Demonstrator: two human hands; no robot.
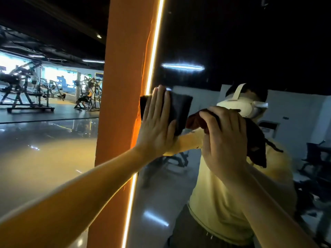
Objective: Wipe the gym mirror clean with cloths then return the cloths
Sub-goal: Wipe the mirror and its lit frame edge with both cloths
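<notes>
**A:** What are the hands doing?

**B:** The left hand (155,120) lies flat with its fingers straight, pressing a black cloth (180,110) against the mirror (232,42). The right hand (223,140) has its fingers curled over a bunched red cloth (254,136), also at the glass. The loose end of that cloth hangs down to the right.

**A:** Where on the mirror?

**B:** The black cloth sits at the mirror's left edge, reaching the light strip (155,42) beside the orange pillar (123,68). The red cloth is just right of it.

**A:** And farther off?

**B:** The glass reflects a yellow shirt (215,194) and a white headset (240,104). Left of the pillar there is a glossy floor (44,149), with gym machines (23,90) at the back.
</notes>
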